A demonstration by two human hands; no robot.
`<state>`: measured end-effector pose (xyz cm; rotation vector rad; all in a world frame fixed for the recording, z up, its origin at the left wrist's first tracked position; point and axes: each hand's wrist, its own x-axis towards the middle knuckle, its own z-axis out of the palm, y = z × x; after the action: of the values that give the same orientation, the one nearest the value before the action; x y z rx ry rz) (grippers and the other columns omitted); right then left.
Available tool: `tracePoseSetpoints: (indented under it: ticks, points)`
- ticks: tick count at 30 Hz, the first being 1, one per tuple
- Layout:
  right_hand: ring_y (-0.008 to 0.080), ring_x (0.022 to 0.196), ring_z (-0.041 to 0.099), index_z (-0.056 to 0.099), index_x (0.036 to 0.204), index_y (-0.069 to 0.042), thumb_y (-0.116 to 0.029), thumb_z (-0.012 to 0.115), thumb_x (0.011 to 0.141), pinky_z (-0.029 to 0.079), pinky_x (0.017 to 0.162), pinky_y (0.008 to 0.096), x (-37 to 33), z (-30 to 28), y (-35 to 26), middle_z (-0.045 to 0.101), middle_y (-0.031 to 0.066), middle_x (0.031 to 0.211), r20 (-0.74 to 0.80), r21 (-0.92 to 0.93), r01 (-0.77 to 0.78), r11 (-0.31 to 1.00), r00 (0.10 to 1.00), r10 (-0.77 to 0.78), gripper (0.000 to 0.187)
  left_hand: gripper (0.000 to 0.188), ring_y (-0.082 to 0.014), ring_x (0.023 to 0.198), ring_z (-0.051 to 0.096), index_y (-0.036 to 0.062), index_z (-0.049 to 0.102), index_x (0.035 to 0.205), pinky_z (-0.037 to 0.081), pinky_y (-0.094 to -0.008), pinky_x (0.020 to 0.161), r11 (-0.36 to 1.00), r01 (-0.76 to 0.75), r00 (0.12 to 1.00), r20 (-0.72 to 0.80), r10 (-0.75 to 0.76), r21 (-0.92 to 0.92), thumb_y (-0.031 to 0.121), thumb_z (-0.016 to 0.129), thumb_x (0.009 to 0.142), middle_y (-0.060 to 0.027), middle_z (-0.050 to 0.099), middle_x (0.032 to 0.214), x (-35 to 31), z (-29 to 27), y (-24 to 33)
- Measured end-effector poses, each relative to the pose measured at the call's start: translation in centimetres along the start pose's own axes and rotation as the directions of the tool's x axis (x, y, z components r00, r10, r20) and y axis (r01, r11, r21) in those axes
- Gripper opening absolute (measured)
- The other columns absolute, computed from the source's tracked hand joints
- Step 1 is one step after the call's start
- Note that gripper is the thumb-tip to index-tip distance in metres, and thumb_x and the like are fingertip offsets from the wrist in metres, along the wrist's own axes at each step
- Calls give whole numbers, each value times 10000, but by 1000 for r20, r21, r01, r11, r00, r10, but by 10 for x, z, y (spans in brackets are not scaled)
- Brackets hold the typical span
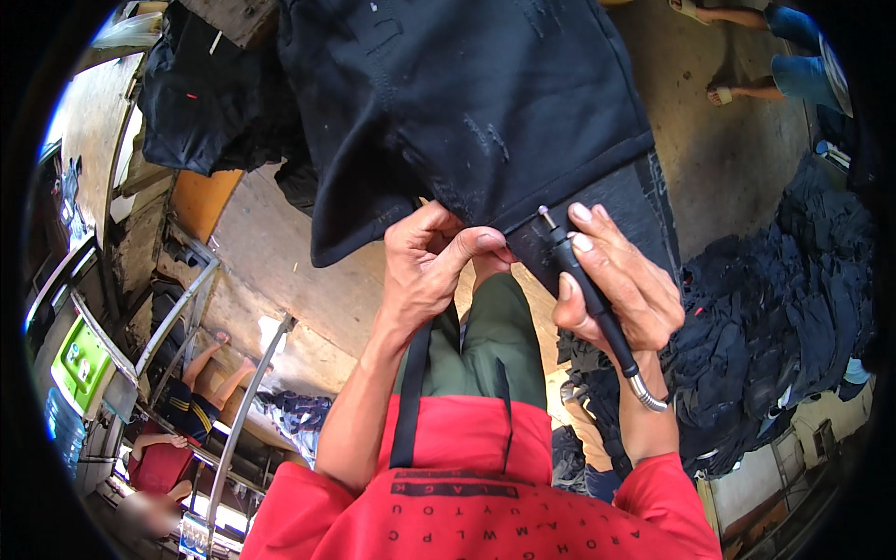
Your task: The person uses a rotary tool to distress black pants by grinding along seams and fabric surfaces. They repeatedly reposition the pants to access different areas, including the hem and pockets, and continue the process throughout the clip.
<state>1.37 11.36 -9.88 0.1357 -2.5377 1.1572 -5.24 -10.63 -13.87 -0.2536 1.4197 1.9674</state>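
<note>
The left hand (425, 271) pinches the hem of the dark garment (467, 103) at frame centre, fingers together on the cloth. Just to its right, the right hand (621, 289) is clamped around a black tool (588, 294), long axis running lower right to upper left, tip touching the hem. Dark clothes pile (775, 317) on the floor at right.

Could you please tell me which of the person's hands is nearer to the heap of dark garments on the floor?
Right. The right hand, gripping a black tool, is beside the heap; the left hand pinches the black garment farther away.

Left hand (425, 266) pinching, right hand (621, 285) curled in closed grip.
</note>
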Motion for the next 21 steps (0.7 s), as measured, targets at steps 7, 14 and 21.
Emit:
tracePoseSetpoints:
  ticks: [7, 14, 21]
  points:
    - [397, 1060, 826, 783, 1139, 53, -20, 790, 854, 681, 987, 523, 1, 1, 0, 814, 219, 1029, -40, -30, -18, 999, 999, 17, 294, 173, -240, 823, 826, -45, 677, 907, 671, -326, 736, 999, 22, 1000, -12, -22, 25, 23, 797, 1012, -194, 806, 856, 0, -1, 0]
    - [399, 1072, 824, 777, 1163, 47, -5, 781, 849, 675, 999, 522, 0, 1, 1, 819, 194, 1021, -65, -50, -33, 998, 997, 30, 318, 153, -250, 819, 827, -52, 677, 921, 676, -335, 734, 1000, -2, 1000, 5, 2, 8, 5, 790, 1009, -196, 803, 854, 0, -3, -1]
    - [417, 1081, 818, 776, 1177, 54, -18, 785, 829, 676, 993, 515, -2, 3, 4, 823, 221, 1045, -108, -88, -52, 995, 993, 42, 356, 143, -320, 780, 818, -86, 647, 986, 700, -419, 702, 997, -15, 1000, 8, 15, 69, 10, 747, 1023, -251, 782, 865, 2, -2, -2]
